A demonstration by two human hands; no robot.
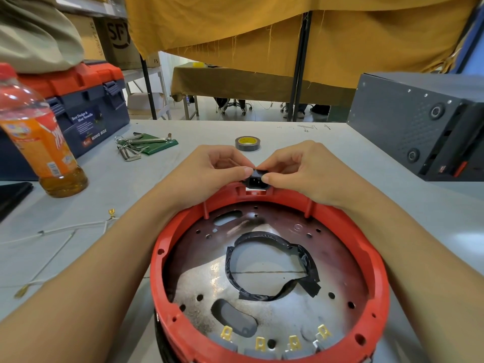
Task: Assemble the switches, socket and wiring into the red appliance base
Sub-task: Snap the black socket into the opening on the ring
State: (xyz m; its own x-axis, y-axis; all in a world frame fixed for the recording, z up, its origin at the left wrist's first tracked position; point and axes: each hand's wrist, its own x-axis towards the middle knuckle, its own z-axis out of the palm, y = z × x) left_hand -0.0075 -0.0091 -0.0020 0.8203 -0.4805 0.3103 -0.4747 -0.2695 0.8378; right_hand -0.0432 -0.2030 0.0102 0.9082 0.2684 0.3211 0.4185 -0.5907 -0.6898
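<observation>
Both hands pinch the black power socket (pixel 257 179) between thumb and fingertips, the left hand (pixel 214 166) on its left end and the right hand (pixel 301 166) on its right, holding it at the rectangular notch (pixel 256 191) in the far rim of the red appliance base (pixel 264 271). To seat it well, I judge the socket should be kept square to the notch and pressed in evenly from both ends. A tilted entry would likely jam against the notch's side walls.

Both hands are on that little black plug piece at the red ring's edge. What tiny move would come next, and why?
Probably pressing the small black plastic socket down into the rectangular notch in the round red plastic base's far rim. The left hand and right hand pinch it directly above that opening, not yet seated.
</observation>
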